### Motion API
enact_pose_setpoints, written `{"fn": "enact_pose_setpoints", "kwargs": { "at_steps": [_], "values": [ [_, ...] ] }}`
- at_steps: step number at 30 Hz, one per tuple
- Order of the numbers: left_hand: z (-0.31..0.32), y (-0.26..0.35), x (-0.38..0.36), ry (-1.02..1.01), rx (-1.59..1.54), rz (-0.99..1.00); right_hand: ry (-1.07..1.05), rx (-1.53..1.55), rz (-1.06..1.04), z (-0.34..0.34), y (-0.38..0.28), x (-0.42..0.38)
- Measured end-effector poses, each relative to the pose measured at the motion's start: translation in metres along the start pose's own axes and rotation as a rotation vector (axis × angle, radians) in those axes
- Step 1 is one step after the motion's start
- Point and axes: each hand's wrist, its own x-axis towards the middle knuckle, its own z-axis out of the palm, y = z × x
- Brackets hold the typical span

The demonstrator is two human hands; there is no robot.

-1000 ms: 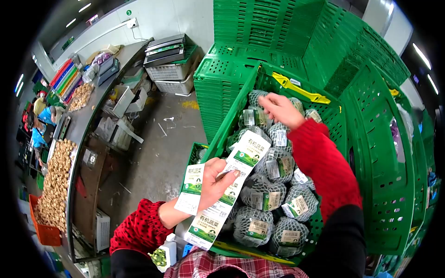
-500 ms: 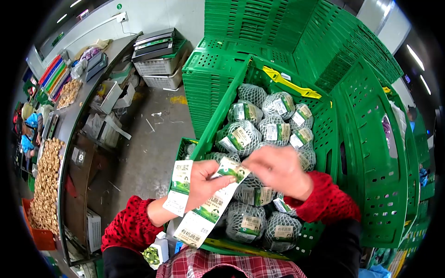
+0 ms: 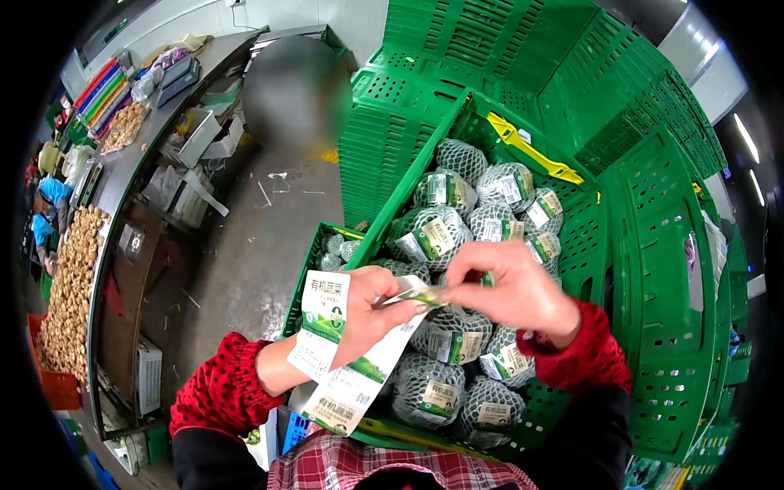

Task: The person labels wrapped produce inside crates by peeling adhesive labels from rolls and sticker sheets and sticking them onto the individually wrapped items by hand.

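Note:
My left hand (image 3: 369,317) is closed on a strip of printed labels (image 3: 363,377), white with green and beige print, which loops over the wrist and hangs down. At the strip's upper end, my right hand (image 3: 508,284) pinches the edge of a label, which bends between the two hands. Below the hands, a green crate (image 3: 406,189) holds several round vegetables in white foam netting (image 3: 433,237). Labels are stuck on many of them. The netting hides what kind of vegetable they are.
A yellow handle (image 3: 532,149) spans the crate's far end. Stacked green crates (image 3: 490,41) stand behind and to the right. A smaller green crate (image 3: 309,265) with netted items sits at left. Farther left, a long table (image 3: 175,122) carries piles of small brown items (image 3: 73,286).
My right hand has come down to the strip's end and now pinches a label there; before, it was blurred just right of it. The camera view has shifted slightly.

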Motion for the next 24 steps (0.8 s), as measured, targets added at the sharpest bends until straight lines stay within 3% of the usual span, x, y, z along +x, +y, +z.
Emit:
{"fn": "enact_pose_setpoints", "kwargs": {
  "at_steps": [2, 4, 6, 7, 11, 13, 14, 16, 20, 23, 24],
  "values": [
    [0.000, -0.001, -0.002, -0.027, -0.026, -0.082, 0.125, 0.363, 0.182, -0.036, 0.015, 0.010],
    [0.001, -0.005, -0.004, -0.033, -0.032, -0.106, 0.390, 0.284, 0.147, -0.091, 0.057, 0.027],
    [0.002, -0.005, -0.002, -0.018, -0.043, -0.073, 0.775, 0.199, 0.339, -0.122, 0.118, 0.047],
    [0.003, -0.005, -0.002, -0.019, -0.048, -0.067, 0.822, 0.251, 0.405, -0.119, 0.140, 0.057],
    [0.001, -0.005, 0.000, -0.041, -0.014, -0.056, 0.799, 0.371, 0.506, -0.080, 0.212, 0.106],
    [-0.001, -0.005, 0.002, -0.026, -0.028, -0.047, 0.675, -0.030, 0.643, -0.064, 0.230, 0.128],
    [0.000, -0.006, 0.002, -0.014, -0.075, -0.042, 0.672, -0.029, 0.643, -0.063, 0.245, 0.131],
    [-0.001, -0.006, 0.003, -0.004, -0.099, -0.043, 0.687, -1.068, 0.455, -0.058, 0.267, 0.135],
    [0.000, -0.006, 0.002, -0.012, -0.121, -0.049, 0.618, -1.079, 0.457, -0.065, 0.203, 0.141],
    [-0.002, -0.002, 0.006, -0.046, -0.090, -0.061, 0.502, -0.808, 0.394, -0.059, 0.267, 0.152],
    [-0.001, -0.007, 0.006, 0.024, -0.078, -0.016, 0.474, -0.779, 0.510, -0.059, 0.256, 0.157]
  ]
}}
